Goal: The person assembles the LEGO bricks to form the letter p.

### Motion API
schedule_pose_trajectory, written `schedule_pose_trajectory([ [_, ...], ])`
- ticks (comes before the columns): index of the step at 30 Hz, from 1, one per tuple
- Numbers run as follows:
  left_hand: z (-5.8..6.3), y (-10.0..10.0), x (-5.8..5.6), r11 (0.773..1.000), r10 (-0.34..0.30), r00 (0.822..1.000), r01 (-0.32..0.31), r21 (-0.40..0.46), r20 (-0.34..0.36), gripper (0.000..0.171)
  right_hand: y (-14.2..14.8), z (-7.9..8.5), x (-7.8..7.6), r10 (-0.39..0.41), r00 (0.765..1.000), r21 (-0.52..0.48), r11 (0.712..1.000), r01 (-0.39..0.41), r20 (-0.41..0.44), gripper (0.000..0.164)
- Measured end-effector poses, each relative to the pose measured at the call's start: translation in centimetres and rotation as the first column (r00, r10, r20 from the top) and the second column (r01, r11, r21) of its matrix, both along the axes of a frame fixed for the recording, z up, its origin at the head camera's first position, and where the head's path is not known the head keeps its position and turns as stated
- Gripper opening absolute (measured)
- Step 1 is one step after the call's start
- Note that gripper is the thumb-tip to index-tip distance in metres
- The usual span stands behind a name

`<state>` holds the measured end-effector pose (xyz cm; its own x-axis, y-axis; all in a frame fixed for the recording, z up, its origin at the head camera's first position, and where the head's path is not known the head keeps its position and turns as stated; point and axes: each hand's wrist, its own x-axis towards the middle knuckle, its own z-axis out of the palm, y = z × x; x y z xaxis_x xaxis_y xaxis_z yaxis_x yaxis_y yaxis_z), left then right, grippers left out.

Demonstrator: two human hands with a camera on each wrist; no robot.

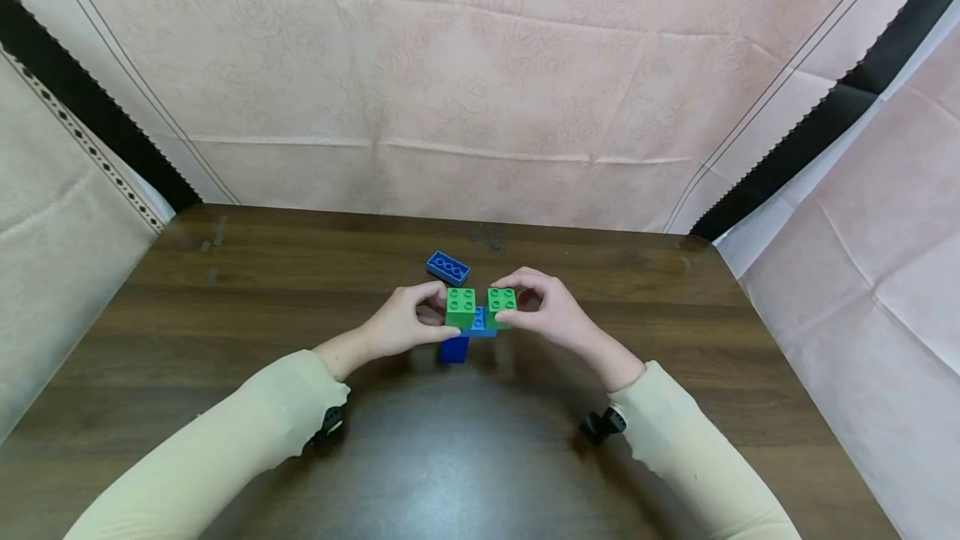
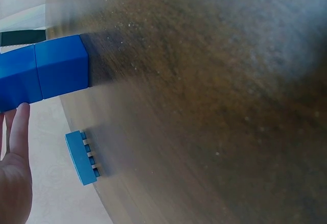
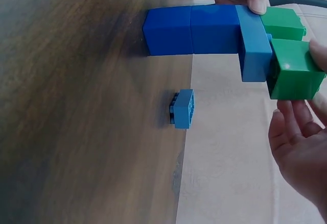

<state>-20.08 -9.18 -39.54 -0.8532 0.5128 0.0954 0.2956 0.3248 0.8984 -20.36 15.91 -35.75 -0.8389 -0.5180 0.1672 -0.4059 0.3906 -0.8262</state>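
A tower of toy building bricks stands on the table between both hands. Two dark blue bricks are stacked at its base, with a longer light blue brick lying across the top. The left green brick sits on one end of that crosspiece; my left hand pinches it, its thumb near the seam with the light blue brick. At the other end, my right hand holds the right green brick between thumb and fingers. This brick looks slightly tilted, and whether it is fully seated I cannot tell.
Behind the tower, a loose blue brick lies on the brown wooden table, its studs facing up. Pale patterned cloth hangs beyond the table's far edge and at both sides.
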Motion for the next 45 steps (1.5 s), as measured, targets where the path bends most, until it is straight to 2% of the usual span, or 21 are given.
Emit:
schedule_pose_trajectory([
  [11, 0.1, -0.1, 0.0, 1.000, 0.001, 1.000, -0.001, -0.001, -0.007, 0.029, -0.3, 0.0, 0.0, 0.027, 0.996, 0.022, 0.999, -0.025, -0.089, 0.031],
  [24, 0.2, -0.1, 0.0, 1.000, 0.007, 1.000, -0.007, -0.012, -0.004, 0.028, -0.3, -0.3, -0.1, 0.013, 0.997, 0.022, 1.000, -0.011, -0.082, 0.033],
  [30, 0.0, 0.2, 0.0, 1.000, 0.012, 1.000, -0.012, -0.004, 0.010, 0.028, -0.1, -0.4, 0.1, 0.013, 0.998, 0.009, 1.000, -0.013, -0.055, 0.034],
  [35, -0.1, 0.2, 0.0, 1.000, 0.016, 1.000, -0.016, -0.001, 0.016, 0.029, 0.3, -0.6, -0.4, 0.057, 0.998, -0.007, 0.998, -0.057, 0.000, 0.035],
  [39, -0.1, 0.1, 0.1, 1.000, 0.010, 1.000, -0.010, 0.001, 0.017, 0.029, 0.7, -0.7, -1.1, 0.090, 0.994, -0.098, 0.992, -0.083, 0.068, 0.035],
  [42, -0.1, 0.1, 0.1, 1.000, 0.003, 1.000, -0.003, 0.007, 0.010, 0.029, 1.0, -1.0, -2.1, 0.064, 0.993, -0.185, 0.982, -0.045, 0.097, 0.036],
  [45, -0.1, 0.0, 0.1, 1.000, 0.003, 1.000, -0.003, 0.008, 0.008, 0.029, 0.9, -1.2, -3.2, -0.024, 0.993, -0.207, 0.977, 0.048, 0.119, 0.034],
])
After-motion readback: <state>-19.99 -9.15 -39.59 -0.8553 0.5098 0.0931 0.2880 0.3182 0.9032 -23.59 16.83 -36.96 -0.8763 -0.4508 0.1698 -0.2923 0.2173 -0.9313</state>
